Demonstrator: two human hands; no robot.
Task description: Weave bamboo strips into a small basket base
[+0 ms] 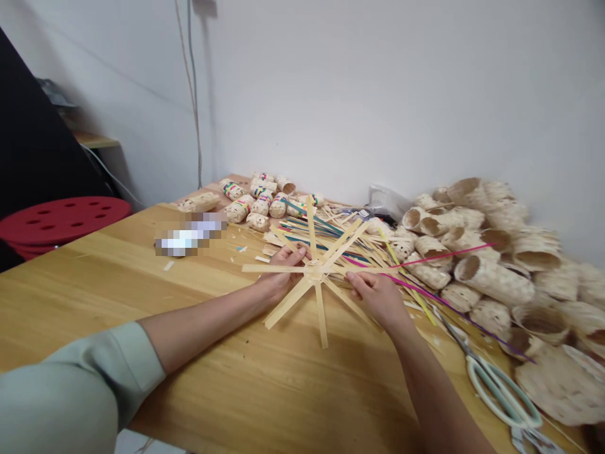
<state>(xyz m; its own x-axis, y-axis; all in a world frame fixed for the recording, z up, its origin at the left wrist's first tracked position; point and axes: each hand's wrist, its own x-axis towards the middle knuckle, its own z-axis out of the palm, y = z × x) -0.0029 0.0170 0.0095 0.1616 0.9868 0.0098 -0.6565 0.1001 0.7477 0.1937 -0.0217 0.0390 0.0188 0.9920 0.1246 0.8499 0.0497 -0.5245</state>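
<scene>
A spoke frame of flat bamboo strips (pixel 314 272) lies on the wooden surface (pixel 94 302), its strips radiating from a small woven ring at the centre. The left hand (pixel 283 274) sits just left of the ring, its fingers (pixel 295 255) curled and pressing down on the strips. The right hand (pixel 375 296) is just right of the ring, its fingers (pixel 354 280) closed on the strips there. A thin magenta strip (pixel 439 255) runs close past the right hand, but whether it is held cannot be told.

Beyond the frame lie bundled woven pieces (pixel 259 205) and coloured strips (pixel 316 236). To its right are woven bamboo tubes (pixel 491 280), with scissors (pixel 501 394) nearer the person. If either hand's pressure eases, the spokes could slip out of the ring and the frame could spread apart. A sleeve or forearm could also snag the loose strips.
</scene>
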